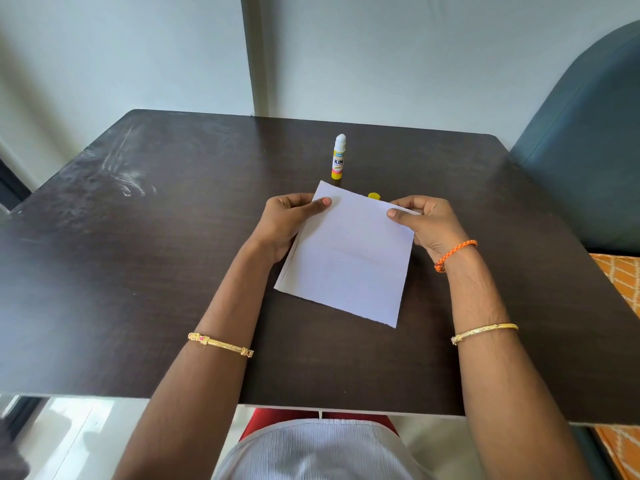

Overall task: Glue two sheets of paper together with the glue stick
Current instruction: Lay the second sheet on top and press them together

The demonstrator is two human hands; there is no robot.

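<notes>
A white sheet of paper (349,254) is held over the dark table (138,254), with the edge of a second sheet (289,268) showing under its left side. My left hand (287,225) pinches the sheet's far left corner, thumb on top. My right hand (424,223) pinches the far right corner the same way. Beyond the paper the glue stick (338,157) stands upright with its cap off and its white glue exposed. Its yellow cap (374,196) peeks out just behind the paper's far edge.
A blue-green upholstered chair (585,150) stands at the table's right side. An orange patterned cloth (616,275) lies below it at the right edge. A pale wall (381,53) rises behind the table.
</notes>
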